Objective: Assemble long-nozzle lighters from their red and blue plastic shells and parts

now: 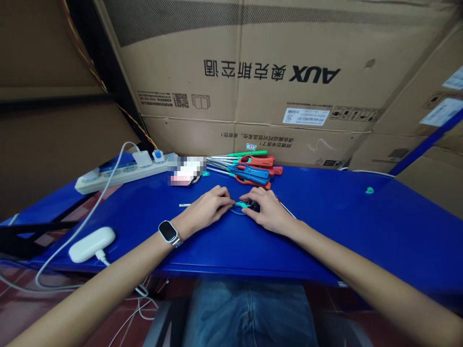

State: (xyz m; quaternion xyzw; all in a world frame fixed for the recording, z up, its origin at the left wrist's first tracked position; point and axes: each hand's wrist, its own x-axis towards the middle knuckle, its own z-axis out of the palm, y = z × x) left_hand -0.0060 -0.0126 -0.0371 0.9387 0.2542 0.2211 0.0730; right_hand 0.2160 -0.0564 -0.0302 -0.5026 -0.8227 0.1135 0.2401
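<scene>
My left hand (213, 208), with a watch (168, 232) on its wrist, is closed with its fingertips pinched at the left end of a partly opened long-neck lighter (238, 211). A metal tube (184, 205) sticks out to the left from beneath that hand. My right hand (269, 209) curls its thumb and fingers around the lighter's other end. Between the hands show a teal trigger piece (243, 205), a blue edge and dark inner parts; the rest is hidden by fingers. A thin rod (288, 209) lies beside my right hand.
Several long-neck lighters in red, blue and green (251, 168) lie piled behind my hands. A power strip (126, 173) with plugs and a white corded device (92, 245) are at left. A small teal piece (369, 190) lies at right. Cardboard (235, 96) stands behind the blue table (336, 217).
</scene>
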